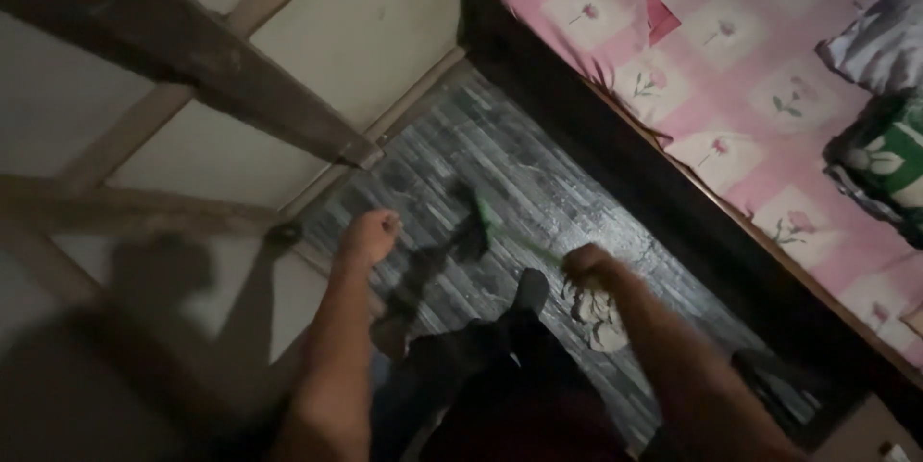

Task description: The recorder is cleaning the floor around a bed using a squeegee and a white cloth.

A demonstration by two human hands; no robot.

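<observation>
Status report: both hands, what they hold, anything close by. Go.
Left hand fisted, contents unclear. Right hand shut on thin green stick that runs to a dark blurred end above the grey plank floor. Dark bed frame close on the right.

A grey plank-patterned floor runs as a narrow strip between a pale panelled wall on one side and a dark-framed bed on the other. Near its middle lies a crumpled pale cloth. The bed carries a pink sheet with flower squares; at its far edge rest a grey-striped pillow and a green-and-white bundle.
</observation>
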